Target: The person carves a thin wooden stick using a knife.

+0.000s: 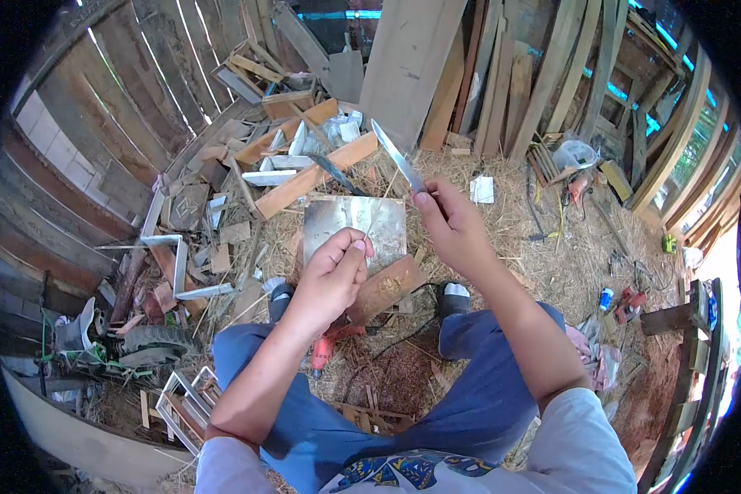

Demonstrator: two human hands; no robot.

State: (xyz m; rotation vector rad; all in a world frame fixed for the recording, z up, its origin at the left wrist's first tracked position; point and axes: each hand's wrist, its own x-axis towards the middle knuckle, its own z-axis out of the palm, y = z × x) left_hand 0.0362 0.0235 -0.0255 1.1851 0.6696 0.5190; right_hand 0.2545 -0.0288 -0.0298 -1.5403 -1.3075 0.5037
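Note:
My right hand [453, 224] is wrapped around the handle of a knife [393, 152], its long bright blade pointing up and away to the left. Lower and to the left, my left hand [336, 267] is closed in a pinch. A thin sliver seems to stick up from its fingertips, too fine to name. Beneath the hands lies a square, stained, shiny sheet [321, 221]. A wooden block [387, 290] sits at the sheet's near edge, between my feet. The knife is in the air, apart from the left hand.
An orange-red power tool [323, 354] lies between my legs with a black cord. Ahead, a dark-bladed tool [333, 171] rests by a long plank [313, 177]. Scrap wood heaps at left; tall boards [412, 66] lean at the back. A blue can [606, 298] stands at right.

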